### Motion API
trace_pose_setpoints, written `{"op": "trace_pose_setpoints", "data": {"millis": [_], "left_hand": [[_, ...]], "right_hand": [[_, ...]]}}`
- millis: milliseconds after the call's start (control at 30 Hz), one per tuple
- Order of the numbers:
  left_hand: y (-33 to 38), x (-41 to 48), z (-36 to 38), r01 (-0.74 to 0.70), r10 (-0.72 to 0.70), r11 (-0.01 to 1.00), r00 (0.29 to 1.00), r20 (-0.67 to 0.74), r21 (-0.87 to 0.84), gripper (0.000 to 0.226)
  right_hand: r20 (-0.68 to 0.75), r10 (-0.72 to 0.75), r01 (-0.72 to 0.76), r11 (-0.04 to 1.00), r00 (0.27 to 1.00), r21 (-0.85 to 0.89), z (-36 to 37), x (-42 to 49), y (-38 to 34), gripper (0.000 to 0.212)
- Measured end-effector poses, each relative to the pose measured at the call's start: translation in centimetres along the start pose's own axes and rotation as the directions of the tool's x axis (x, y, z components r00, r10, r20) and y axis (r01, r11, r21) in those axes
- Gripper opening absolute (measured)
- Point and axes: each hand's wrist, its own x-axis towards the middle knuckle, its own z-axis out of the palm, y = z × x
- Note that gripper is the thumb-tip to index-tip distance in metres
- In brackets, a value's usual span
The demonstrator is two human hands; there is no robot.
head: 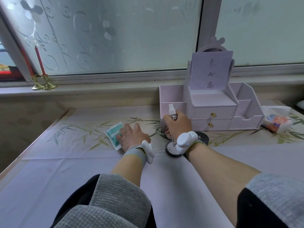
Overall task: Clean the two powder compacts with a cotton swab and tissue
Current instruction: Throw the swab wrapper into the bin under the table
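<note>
My right hand (pixel 178 124) grips a small clear spray bottle (pixel 172 111) with a white nozzle, held upright in front of the organizer. Under my right wrist lies an open round black powder compact (pixel 171 151) with a pale inside. A thin cotton swab (pixel 162 148) lies beside it, its tip at the compact's left rim. A second dark round compact (pixel 203 137) shows behind my right wrist, mostly hidden. My left hand (pixel 131 136) rests flat, fingers spread, on a teal and white packet (pixel 113 134) on the table.
A white wooden organizer (pixel 213 106) with two small drawers and a mirror stand sits at the back right. A tissue pack (pixel 278 122) lies to its right. Two red candles in brass holders (pixel 43 79) stand on the windowsill. The tablecloth (pixel 74 129) has a bamboo print.
</note>
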Motion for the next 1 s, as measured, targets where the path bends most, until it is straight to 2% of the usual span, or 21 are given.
{"op": "trace_pose_setpoints", "data": {"millis": [167, 233, 367, 500, 600, 667, 767, 900, 1000], "left_hand": [[-1.2, -0.7, 1.5, 0.065, -0.062, 0.997, 0.996, 0.061, -0.049, 0.042], [-1.6, -0.8, 1.8, 0.046, -0.042, 0.996, 0.998, 0.049, -0.080, 0.037], [-2.7, -0.5, 1.9, -0.101, 0.101, 0.985, 0.995, -0.008, -0.139, 0.025], [-3.4, -0.5, 1.9, -0.185, 0.165, 0.969, 0.978, -0.124, -0.165, 0.030], [-3.0, -1.3, 1.7, -0.401, 0.337, 0.885, 0.903, -0.267, -0.237, 0.026], [-2.5, -2.3, 1.7, -0.534, 0.460, 0.803, 0.838, -0.293, -0.266, 0.024], [-2.2, -3.5, 2.1, -0.596, 0.546, 0.775, 0.799, -0.252, -0.211, 0.030], [-2.3, -3.9, 2.6, -0.582, 0.563, 0.801, 0.812, -0.156, -0.139, 0.036], [-2.1, -4.1, 2.5, -0.551, 0.534, 0.824, 0.834, -0.140, -0.132, 0.030]], "right_hand": [[0.018, -0.030, 0.030, 0.999, 0.999, -0.011, -0.2, -0.3, -0.5, 0.017], [0.024, -0.030, 0.030, 0.999, 0.999, 0.014, 0.0, -0.3, -0.3, 0.020], [0.006, -0.033, 0.032, 0.996, 0.999, 0.087, -0.2, -0.5, -0.1, 0.041], [-0.004, -0.040, 0.041, 0.988, 0.999, 0.152, -0.3, -0.7, 0.0, 0.043], [-0.026, -0.050, 0.054, 0.982, 0.998, 0.179, 0.1, -0.8, 0.1, 0.042], [-0.032, -0.062, 0.067, 0.982, 0.998, 0.175, -0.1, -0.9, 0.0, 0.039], [-0.015, -0.068, 0.070, 0.973, 0.998, 0.218, -0.6, -1.1, 0.1, 0.033], [-0.003, -0.029, 0.029, 0.952, 1.000, 0.305, -2.0, -1.9, 0.2, 0.020], [0.044, 0.028, -0.044, 0.899, 0.999, 0.436, -3.3, -2.6, 0.3, 0.025]]}}
